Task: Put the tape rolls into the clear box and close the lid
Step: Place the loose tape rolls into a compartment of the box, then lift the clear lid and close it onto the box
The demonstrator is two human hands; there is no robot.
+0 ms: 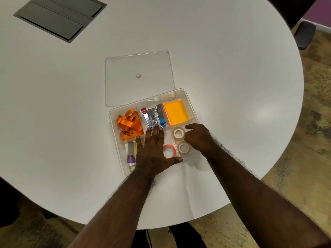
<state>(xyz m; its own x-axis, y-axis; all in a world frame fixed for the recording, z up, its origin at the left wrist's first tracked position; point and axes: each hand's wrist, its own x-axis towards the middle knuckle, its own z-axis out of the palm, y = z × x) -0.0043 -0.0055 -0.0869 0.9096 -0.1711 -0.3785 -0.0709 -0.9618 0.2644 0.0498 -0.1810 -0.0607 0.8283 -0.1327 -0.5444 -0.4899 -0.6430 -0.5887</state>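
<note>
The clear box [114,122] sits open on the white table, split into compartments. Two beige tape rolls [179,133] [183,148] lie in its near right compartment. A pink tape roll [168,151] lies in the compartment just left of them. My left hand [152,149] lies flat over the box's near middle, fingers spread, thumb by the pink roll. My right hand [198,138] hovers at the right compartment with fingers curled beside the beige rolls; nothing is gripped that I can see. The clear lid [139,77] lies flat on the table behind the box.
Inside the box are an orange ribbon [129,125], staplers [153,118], an orange sticky-note pad [176,112] and a purple-capped tube [131,153]. A grey cable hatch [59,17] is set in the table at far left. The table edge curves near and right.
</note>
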